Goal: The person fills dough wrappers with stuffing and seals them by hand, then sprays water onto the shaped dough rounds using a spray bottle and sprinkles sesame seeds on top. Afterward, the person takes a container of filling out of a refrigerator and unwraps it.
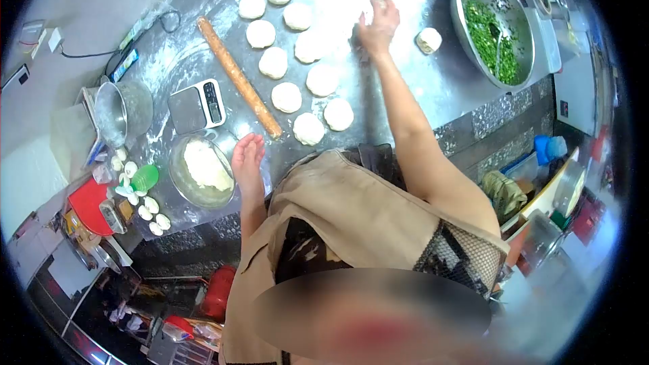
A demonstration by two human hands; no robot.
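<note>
My right hand (380, 26) reaches over the floured metal table, palm down, its fingers somewhat spread, just below two lumps of dough at the top. My left hand (249, 155) is near the table's front edge with nothing in it, beside a metal bowl (177, 174) that holds a mass of dough (206, 164). Between the hands lie several round dough pieces (286, 97). A wooden rolling pin (238, 76) rests diagonally left of them. One folded dough ball (428, 40) sits to the right of my right hand.
A large bowl of chopped greens (490, 37) with a spoon stands at the right. On the left are a digital scale (196, 106), a metal pot (124, 113), a green object (145, 178) and several white eggs (151, 204). A red stool-like shape (91, 205) is beyond them.
</note>
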